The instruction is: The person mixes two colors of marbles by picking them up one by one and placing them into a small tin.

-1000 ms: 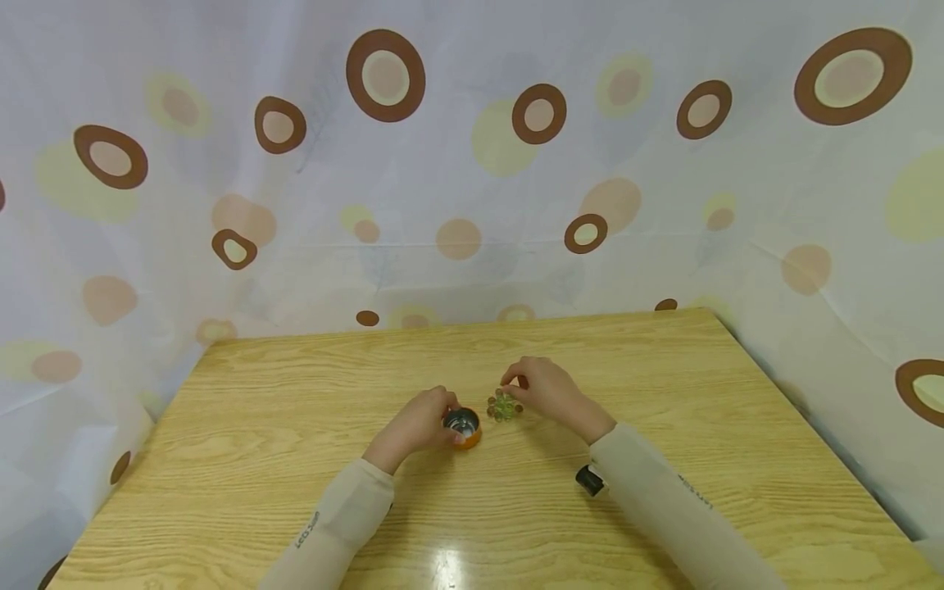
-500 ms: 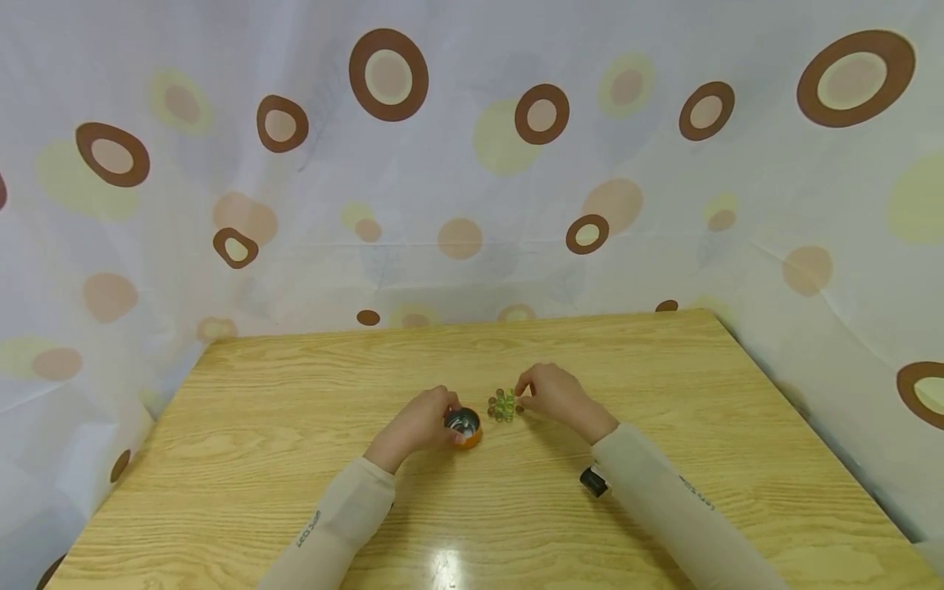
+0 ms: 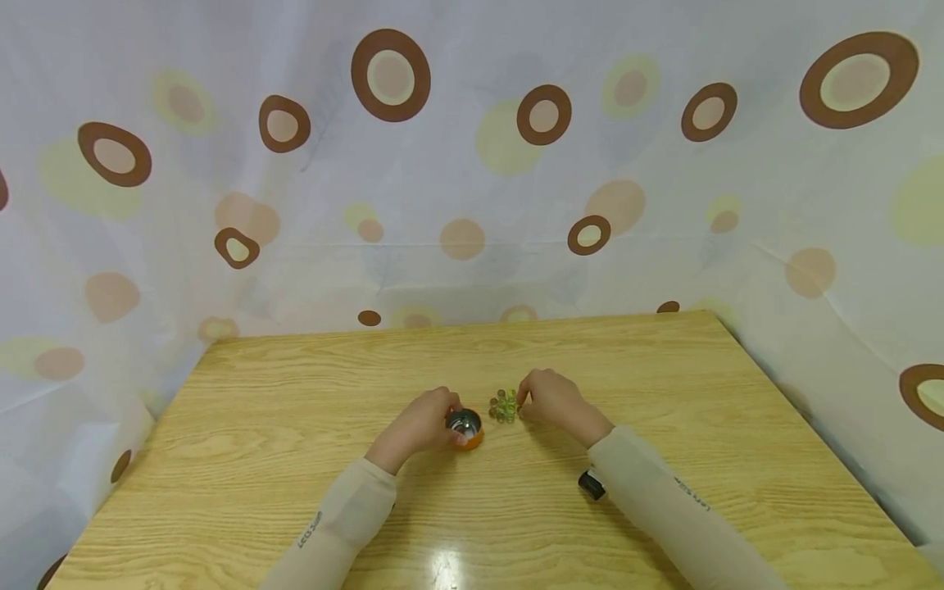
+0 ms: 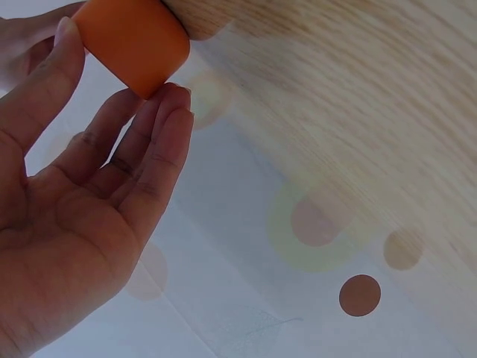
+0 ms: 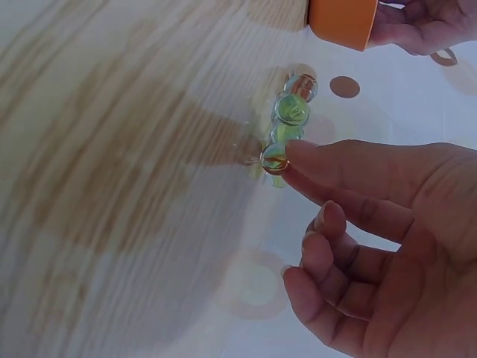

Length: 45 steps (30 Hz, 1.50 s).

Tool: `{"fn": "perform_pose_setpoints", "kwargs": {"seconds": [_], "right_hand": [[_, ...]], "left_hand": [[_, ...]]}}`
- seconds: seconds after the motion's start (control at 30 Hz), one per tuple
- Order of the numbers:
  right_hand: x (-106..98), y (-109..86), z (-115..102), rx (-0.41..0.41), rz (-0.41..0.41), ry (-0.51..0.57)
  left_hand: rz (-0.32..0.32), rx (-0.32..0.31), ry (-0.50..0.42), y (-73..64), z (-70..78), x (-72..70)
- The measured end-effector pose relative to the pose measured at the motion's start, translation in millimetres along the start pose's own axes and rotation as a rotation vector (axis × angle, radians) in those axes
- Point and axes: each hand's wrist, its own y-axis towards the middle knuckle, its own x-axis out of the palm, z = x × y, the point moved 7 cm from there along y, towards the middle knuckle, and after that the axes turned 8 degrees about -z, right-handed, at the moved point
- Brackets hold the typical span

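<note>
Glass marbles [image 3: 504, 406] sit in a close cluster on the wooden table, some greenish-yellow, some brownish. My right hand [image 3: 556, 400] is at the cluster's right side. In the right wrist view, its thumb and index finger pinch a clear marble [image 5: 275, 159] with an orange-brown swirl, at the table surface; the other fingers are curled. Left of the cluster, my left hand [image 3: 424, 422] grips a small round orange cup [image 3: 473, 441] with a shiny metallic inside. The left wrist view shows thumb and fingertips on opposite sides of the orange cup [image 4: 134, 48].
The wooden table [image 3: 310, 369] reaches back to a pale curtain [image 3: 413, 180] printed with brown, yellow and peach rings and dots. A small black device [image 3: 592, 484] is at the right wrist, beside the sleeve.
My right hand has moved from above the back of the marble cluster to its right side, lower, and now pinches a marble there. The left hand and cup stay put.
</note>
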Motion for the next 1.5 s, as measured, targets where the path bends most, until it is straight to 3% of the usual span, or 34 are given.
{"fn": "perform_pose_setpoints", "kwargs": {"seconds": [0.9, 1.5], "right_hand": [[1.9, -1.2, 4.1, 0.032, 0.019, -0.031], [-12.0, -13.3, -24.3, -0.069, 0.127, -0.011]], "left_hand": [[0.004, 0.009, -0.008, -0.9, 0.4, -0.7], [0.002, 0.013, -0.008, -1.0, 1.3, -0.3]]}}
